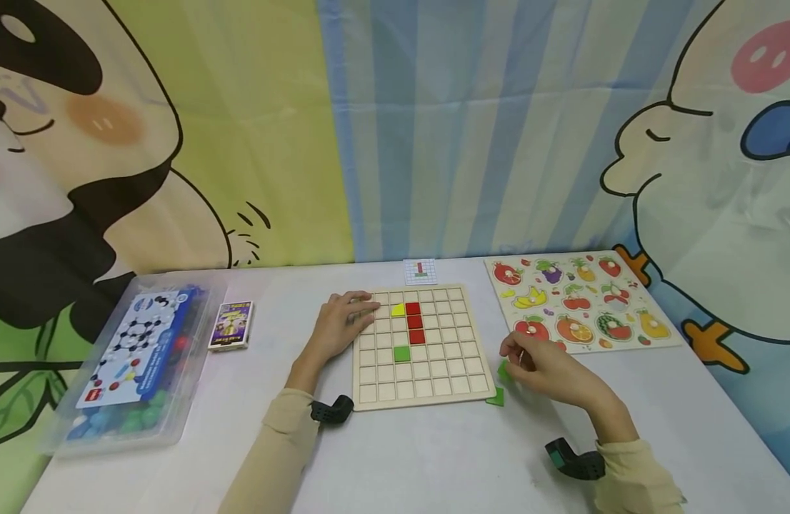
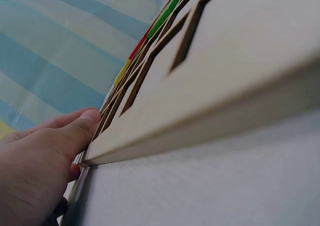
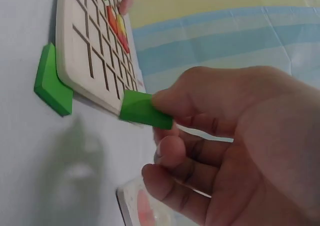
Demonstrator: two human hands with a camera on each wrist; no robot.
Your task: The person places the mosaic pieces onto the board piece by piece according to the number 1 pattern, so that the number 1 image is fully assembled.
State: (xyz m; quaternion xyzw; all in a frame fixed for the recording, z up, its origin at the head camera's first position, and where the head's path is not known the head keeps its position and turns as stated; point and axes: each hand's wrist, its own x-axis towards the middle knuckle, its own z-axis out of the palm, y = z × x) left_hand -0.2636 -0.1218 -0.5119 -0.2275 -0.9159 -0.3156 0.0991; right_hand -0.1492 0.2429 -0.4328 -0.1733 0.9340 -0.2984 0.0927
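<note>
A wooden grid board (image 1: 433,389) lies on the white table. In its squares sit a yellow tile (image 1: 398,310), a column of red tiles (image 1: 416,321) and a green square tile (image 1: 402,353). My left hand (image 1: 338,325) holds the board's left edge near the far corner; the left wrist view shows the thumb on top and a fingertip lower at the edge. Right of the board, my right hand (image 1: 549,368) pinches a green tile (image 3: 142,108) between thumb and finger, raised off the table. Another green tile (image 3: 52,81) lies against the board's near right corner.
A small pattern card (image 1: 421,271) lies behind the board. To the right is a fruit picture board (image 1: 581,303). On the left are a small card box (image 1: 231,325) and a clear plastic case (image 1: 134,364) with coloured parts. A printed curtain (image 1: 421,128) hangs behind the table.
</note>
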